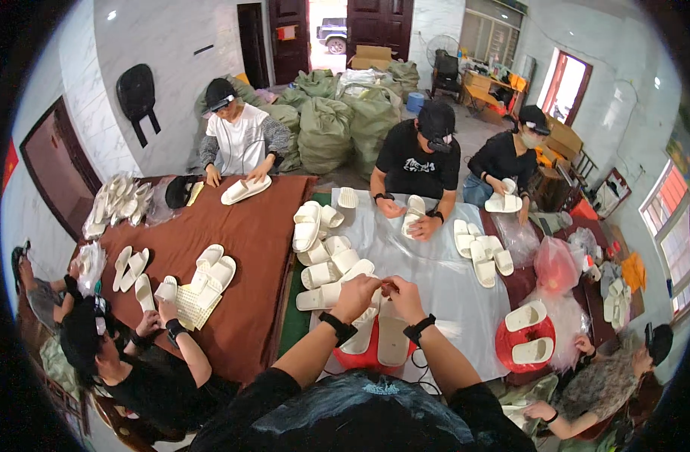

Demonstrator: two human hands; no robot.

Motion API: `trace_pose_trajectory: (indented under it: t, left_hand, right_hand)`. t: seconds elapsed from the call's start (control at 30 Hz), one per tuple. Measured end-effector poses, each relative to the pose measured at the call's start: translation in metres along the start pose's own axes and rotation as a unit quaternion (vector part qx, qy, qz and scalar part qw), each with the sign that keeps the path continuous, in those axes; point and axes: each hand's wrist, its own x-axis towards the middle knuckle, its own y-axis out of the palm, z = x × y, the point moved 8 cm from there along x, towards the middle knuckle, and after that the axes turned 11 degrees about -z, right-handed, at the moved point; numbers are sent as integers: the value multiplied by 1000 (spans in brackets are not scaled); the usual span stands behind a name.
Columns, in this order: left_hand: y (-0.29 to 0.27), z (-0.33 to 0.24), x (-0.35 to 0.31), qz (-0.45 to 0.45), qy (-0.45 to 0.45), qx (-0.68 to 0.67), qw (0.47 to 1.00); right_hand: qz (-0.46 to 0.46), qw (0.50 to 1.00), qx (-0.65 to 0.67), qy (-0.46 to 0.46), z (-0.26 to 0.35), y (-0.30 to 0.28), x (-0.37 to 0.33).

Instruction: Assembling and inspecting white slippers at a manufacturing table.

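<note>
My left hand (357,295) and my right hand (402,295) are close together over the near edge of the table, fingers drawn into a pinch. Whatever they pinch is too small to make out. Just below them, a cream slipper (360,337) and a second cream slipper (392,340) rest on a red round stool (345,360) against my body. The upper part of these slippers is partly covered by my hands. Beside my left hand lies a pile of cream slippers (321,275), soles and straps facing various ways.
Plastic sheeting (450,305) covers my table. A brown-covered table (247,301) at left bears slippers and a yellowish sticker sheet (188,307). Several co-workers handle slippers around both tables. More slippers (480,252) lie at right; a red stool (503,346) holds two. Stuffed green sacks (324,124) stand behind.
</note>
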Motion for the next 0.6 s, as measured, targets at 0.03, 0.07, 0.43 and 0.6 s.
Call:
trace_pose_trajectory:
  t: [0.03,0.07,0.43,0.6]
  left_hand:
    - [1,5,-5,-8,-8,5,1000]
    - [-1,16,-10,-47,-56,-16,997]
    - [40,72,-48,-108,-428,-428,789]
    - [41,72,-48,-106,-419,-439,788]
  right_hand:
    - [12,1000,-2,-4,1,4,0]
    - [2,998,-56,-38,6,5,0]
    - [-102,993,48,33,-34,-4,-8]
    - [-69,987,84,117,-14,1,-15]
